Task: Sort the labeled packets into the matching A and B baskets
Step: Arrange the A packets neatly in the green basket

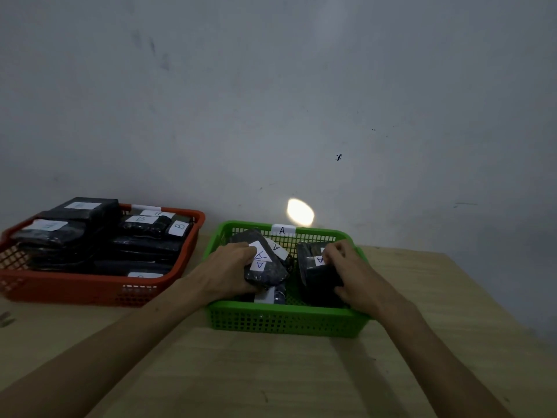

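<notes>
A green basket (286, 319) with an A tag on its far rim stands at table centre. Inside it, my left hand (230, 267) grips a dark packet (268, 271) with a white A label. My right hand (346, 267) grips another dark A packet (313, 267) on the basket's right side. More A packets lie under and behind them, partly hidden. At the left stands a red basket (90, 292) piled with several dark packets (144, 245) carrying B labels.
The baskets stand on a light wooden table (271, 372) against a grey wall. The table's right edge runs diagonally at the right. A bright light spot shows on the wall behind the green basket.
</notes>
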`<action>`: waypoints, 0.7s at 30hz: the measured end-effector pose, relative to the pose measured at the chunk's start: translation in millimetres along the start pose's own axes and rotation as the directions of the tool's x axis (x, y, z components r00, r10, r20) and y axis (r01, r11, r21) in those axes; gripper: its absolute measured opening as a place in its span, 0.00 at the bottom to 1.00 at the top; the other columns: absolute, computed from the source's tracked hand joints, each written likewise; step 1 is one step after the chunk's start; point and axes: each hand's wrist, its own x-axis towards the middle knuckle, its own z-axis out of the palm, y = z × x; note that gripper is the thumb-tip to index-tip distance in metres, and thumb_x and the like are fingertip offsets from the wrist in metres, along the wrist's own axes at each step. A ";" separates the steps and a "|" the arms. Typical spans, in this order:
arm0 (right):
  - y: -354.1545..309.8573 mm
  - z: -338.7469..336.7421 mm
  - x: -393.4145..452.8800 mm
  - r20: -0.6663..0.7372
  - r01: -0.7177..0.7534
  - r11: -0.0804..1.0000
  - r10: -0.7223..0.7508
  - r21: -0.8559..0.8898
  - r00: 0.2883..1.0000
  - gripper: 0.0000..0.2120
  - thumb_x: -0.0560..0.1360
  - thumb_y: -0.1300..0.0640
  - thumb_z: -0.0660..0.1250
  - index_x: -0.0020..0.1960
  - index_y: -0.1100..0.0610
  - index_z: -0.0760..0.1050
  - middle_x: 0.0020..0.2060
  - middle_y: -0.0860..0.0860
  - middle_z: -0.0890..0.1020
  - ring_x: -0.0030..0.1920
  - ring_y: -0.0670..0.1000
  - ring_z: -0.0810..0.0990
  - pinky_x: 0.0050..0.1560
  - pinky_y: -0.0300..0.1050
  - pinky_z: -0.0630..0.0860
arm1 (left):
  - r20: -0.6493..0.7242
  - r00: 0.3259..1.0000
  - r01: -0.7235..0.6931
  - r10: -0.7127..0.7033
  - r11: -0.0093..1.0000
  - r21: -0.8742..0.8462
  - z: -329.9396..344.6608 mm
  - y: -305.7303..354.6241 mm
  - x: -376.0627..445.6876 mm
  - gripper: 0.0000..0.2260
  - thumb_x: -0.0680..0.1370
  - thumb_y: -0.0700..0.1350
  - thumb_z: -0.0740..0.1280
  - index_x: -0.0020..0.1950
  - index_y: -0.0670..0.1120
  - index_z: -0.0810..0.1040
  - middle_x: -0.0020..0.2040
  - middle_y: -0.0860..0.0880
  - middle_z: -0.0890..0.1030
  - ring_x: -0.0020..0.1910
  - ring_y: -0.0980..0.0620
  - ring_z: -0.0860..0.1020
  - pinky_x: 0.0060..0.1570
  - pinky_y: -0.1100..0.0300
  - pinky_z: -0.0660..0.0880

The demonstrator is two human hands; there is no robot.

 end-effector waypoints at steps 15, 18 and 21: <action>10.5 -50.5 -0.6 0.432 -0.296 0.948 0.220 0.115 0.874 0.28 0.67 0.50 0.79 0.64 0.47 0.73 0.54 0.43 0.79 0.52 0.44 0.79 0.49 0.40 0.77 | 0.050 0.998 0.045 -0.036 0.981 -0.187 -6.4 10.0 -1.8 0.27 0.63 0.66 0.73 0.34 0.49 0.62 0.32 0.47 0.71 0.29 0.55 0.64 0.29 0.58 0.64; 5.3 -51.5 4.2 0.552 -0.253 0.968 0.217 -0.012 0.805 0.24 0.71 0.51 0.76 0.65 0.49 0.75 0.58 0.47 0.79 0.56 0.49 0.78 0.56 0.47 0.77 | 0.019 0.996 0.089 -0.086 0.978 -0.189 -6.5 11.5 2.4 0.30 0.62 0.73 0.71 0.35 0.49 0.63 0.31 0.52 0.70 0.28 0.55 0.64 0.29 0.60 0.63; 3.1 -51.9 12.3 0.595 -0.242 0.967 0.243 -0.084 0.766 0.26 0.71 0.50 0.76 0.67 0.50 0.74 0.60 0.47 0.78 0.56 0.49 0.77 0.54 0.45 0.76 | 0.005 0.991 0.130 -0.131 0.977 -0.168 -7.9 11.5 2.9 0.31 0.60 0.76 0.70 0.39 0.51 0.67 0.33 0.54 0.74 0.29 0.56 0.69 0.30 0.60 0.65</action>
